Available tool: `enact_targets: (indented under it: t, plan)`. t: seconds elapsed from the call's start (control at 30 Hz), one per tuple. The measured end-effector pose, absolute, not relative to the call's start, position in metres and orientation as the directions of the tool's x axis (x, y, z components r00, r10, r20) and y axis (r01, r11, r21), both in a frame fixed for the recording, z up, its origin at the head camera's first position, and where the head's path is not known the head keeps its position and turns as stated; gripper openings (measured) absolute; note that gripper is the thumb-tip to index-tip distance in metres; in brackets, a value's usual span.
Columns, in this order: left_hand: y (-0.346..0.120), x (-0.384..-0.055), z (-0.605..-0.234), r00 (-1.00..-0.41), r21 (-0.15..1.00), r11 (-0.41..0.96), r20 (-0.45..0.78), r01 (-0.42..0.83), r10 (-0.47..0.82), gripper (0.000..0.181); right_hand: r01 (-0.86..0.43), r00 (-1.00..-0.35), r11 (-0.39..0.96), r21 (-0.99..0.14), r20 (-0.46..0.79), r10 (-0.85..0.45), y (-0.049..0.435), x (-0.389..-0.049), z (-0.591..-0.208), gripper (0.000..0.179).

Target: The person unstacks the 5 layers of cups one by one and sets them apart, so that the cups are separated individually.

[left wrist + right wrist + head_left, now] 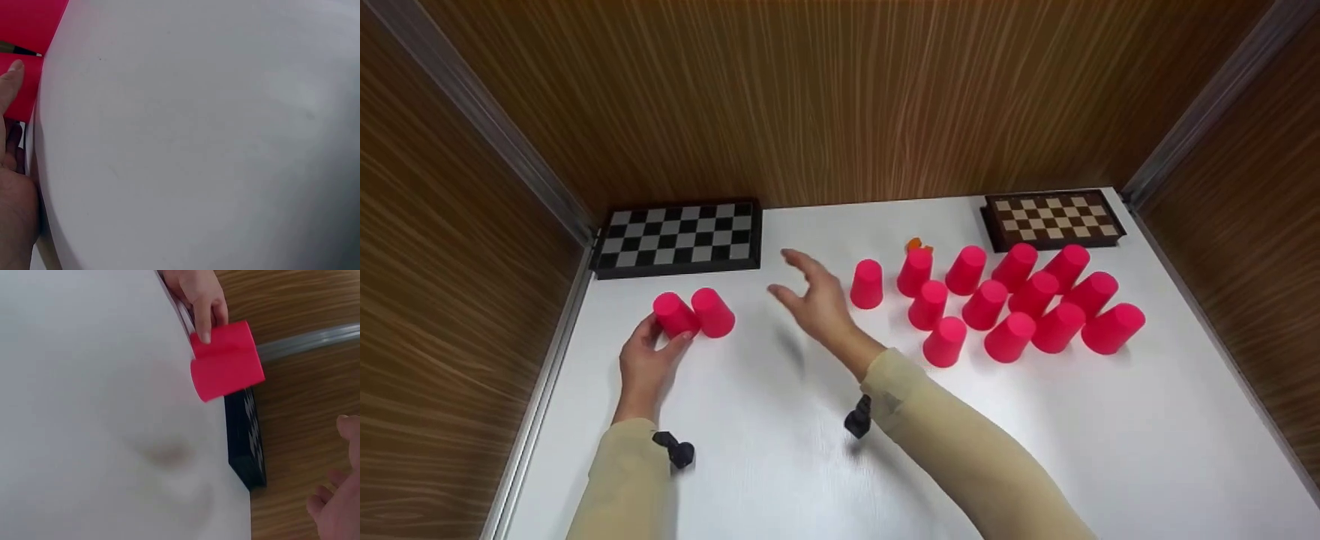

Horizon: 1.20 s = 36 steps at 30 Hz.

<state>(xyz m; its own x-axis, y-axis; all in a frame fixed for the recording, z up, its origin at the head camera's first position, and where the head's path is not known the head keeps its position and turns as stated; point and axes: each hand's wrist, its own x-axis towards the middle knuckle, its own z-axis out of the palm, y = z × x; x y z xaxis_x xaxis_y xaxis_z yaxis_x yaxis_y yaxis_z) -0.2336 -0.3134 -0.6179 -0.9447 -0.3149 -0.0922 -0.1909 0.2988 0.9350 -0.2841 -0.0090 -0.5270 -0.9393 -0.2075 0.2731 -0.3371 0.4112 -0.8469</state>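
Observation:
At the left of the head view, my left hand [643, 367] grips an upside-down pink cup [673, 313] low on its sides, thumb toward me. A second pink cup [713, 313] stands right beside it on the right, their sides close together. In the left wrist view the thumb lies against the held cup [29, 93]. My right hand [821, 304] is over the middle of the table with thumb and fingers spread and nothing between them. Nearest to it on the right stands a lone pink cup [867, 285].
Several more upside-down pink cups [983, 306] stand in rows at the right. A black-and-grey checkered board [679, 236] lies at the back left, a brown one [1054, 217] at the back right. Small orange pieces [915, 244] lie behind the cups. Wood-grain walls [840, 97] enclose the white table [780, 465].

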Motion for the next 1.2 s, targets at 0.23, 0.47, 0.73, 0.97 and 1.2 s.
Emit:
enact_targets:
  t: [0.23,0.47,0.73,0.97,1.2]
  plan:
    - [-0.313,-0.235,-0.62,-0.941,0.933,0.286,-0.124,-0.219,-0.314,0.082,-0.237,-0.947,0.404,-0.884,0.119,-0.297,-0.055,-0.287,-0.541,0.063]
    - [-0.312,-0.24,-0.623,-0.946,0.93,0.308,-0.105,-0.203,-0.307,0.08,-0.182,-0.941,0.41,-0.893,0.038,-0.335,-0.089,-0.289,-0.551,0.064]
    - [-0.316,-0.239,-0.627,-0.945,0.932,0.307,-0.09,-0.191,-0.314,0.079,-0.109,-0.933,0.431,-0.896,-0.057,-0.355,-0.115,-0.295,-0.561,0.071]
    - [-0.314,-0.242,-0.63,-0.945,0.932,0.321,-0.058,-0.166,-0.321,0.075,-0.106,-0.931,0.441,-0.891,-0.067,-0.359,-0.115,-0.298,-0.569,0.06]
    - [-0.319,-0.239,-0.629,-0.938,0.926,0.323,-0.083,-0.198,-0.336,0.078,-0.167,-0.922,0.37,-0.914,0.013,-0.386,-0.099,-0.289,-0.572,0.047]
